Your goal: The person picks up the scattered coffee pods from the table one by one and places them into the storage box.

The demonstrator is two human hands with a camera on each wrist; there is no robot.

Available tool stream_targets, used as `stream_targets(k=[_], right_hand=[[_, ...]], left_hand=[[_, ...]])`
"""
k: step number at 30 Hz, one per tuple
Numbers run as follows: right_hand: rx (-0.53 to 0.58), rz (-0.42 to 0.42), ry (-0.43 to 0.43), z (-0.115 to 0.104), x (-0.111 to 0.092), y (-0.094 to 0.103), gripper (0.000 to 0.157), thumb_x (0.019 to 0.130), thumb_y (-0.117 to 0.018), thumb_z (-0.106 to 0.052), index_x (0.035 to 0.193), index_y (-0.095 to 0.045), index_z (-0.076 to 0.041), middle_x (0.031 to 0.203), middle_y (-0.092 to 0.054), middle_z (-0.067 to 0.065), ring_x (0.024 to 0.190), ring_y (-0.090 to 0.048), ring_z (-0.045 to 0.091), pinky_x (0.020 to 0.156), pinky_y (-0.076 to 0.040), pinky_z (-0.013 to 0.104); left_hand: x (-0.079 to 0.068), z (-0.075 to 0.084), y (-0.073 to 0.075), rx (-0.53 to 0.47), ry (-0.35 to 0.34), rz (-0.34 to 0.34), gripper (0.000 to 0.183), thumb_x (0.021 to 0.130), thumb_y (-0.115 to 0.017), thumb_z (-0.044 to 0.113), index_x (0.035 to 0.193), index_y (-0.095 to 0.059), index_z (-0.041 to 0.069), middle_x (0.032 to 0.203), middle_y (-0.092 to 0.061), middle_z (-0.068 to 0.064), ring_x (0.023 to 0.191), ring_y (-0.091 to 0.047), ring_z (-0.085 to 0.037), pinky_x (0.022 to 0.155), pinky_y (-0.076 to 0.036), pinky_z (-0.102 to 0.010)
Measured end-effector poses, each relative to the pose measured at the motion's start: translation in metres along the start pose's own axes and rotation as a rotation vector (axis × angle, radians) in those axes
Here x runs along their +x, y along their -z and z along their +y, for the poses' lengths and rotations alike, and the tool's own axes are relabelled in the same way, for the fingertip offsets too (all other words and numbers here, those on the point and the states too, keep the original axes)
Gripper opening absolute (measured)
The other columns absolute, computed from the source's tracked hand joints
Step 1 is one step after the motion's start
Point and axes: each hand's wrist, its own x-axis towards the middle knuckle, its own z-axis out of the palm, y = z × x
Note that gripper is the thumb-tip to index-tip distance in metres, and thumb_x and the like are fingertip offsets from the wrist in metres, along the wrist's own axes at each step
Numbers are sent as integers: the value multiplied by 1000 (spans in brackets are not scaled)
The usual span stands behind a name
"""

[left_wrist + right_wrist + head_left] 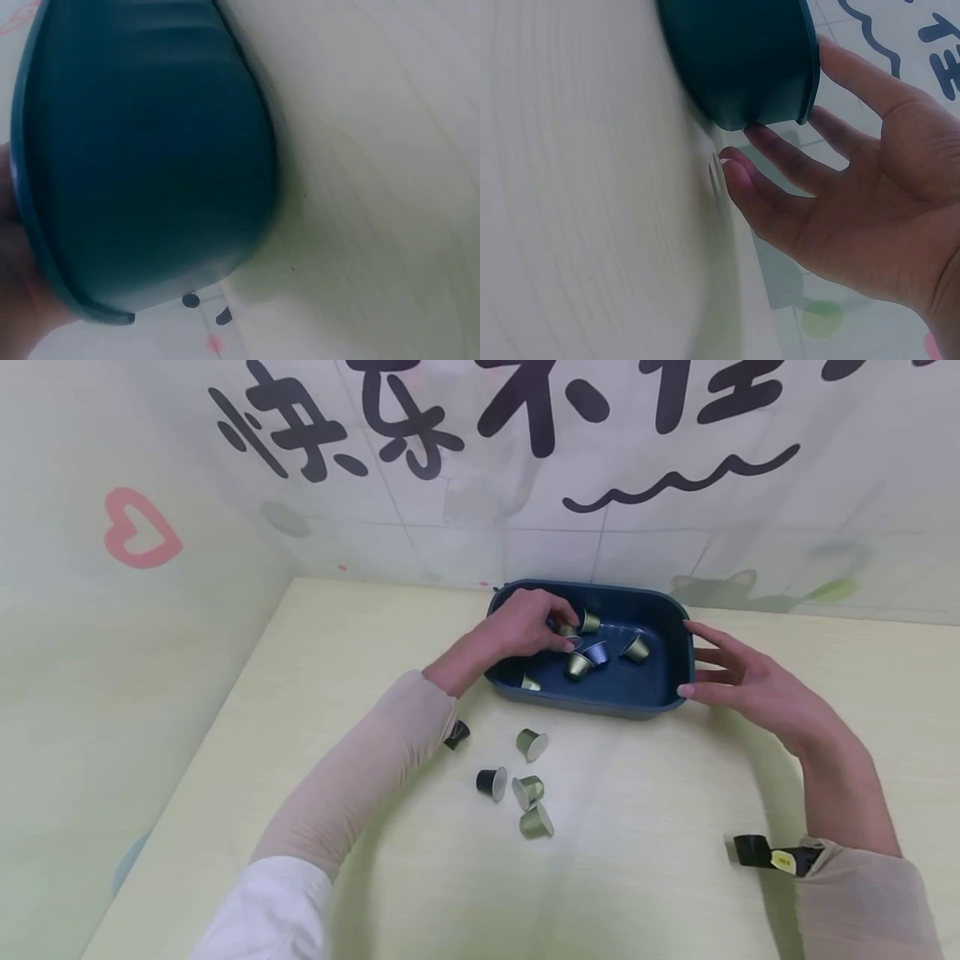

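Observation:
A dark blue rectangular bin (pixel 600 703) stands at the back of the table with several coffee capsules in it, green ones and a blue one (pixel 597 652). My left hand (pixel 525 622) reaches over the bin's left side and pinches a green coffee capsule (pixel 567 631) between thumb and fingers. In the left wrist view the bin's outer wall (pixel 157 150) hides most of that hand. At the bin's right end, my right hand (pixel 750 681) has its fingers spread, fingertips right at the rim and wall. The right wrist view shows these fingers (pixel 799 165) against the bin's end.
In front of the bin lie several loose capsules: a green one (pixel 532 744), a black one (pixel 491 783) and two more green ones touching, one of them a green capsule (pixel 536 821). A wall covering (pixel 465 535) with large characters rises right behind the bin.

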Motion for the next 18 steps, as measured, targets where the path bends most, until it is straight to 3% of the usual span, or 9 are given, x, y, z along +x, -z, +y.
stream_targets(k=[6,18], right_hand=[[-1,-1,-2,1,2,0,84,96,-69,-31,158,-14,-42,159,-29,15,145,-27,35,108,-29,55],[-21,-11,-3,3,3,1,83,96,-68,-30,158,-13,-44,158,-31,14,144,-29,34,106,-32,50]], left_hand=[[1,-2,-2,-37,9,-3,32,88,-78,30,117,-73,18,111,-71,3,103,-60,-12,87,-46,-25],[3,-4,-7,-59,13,-33,28,87,-79,28,113,-73,18,108,-70,3,104,-61,-13,89,-46,-26]])
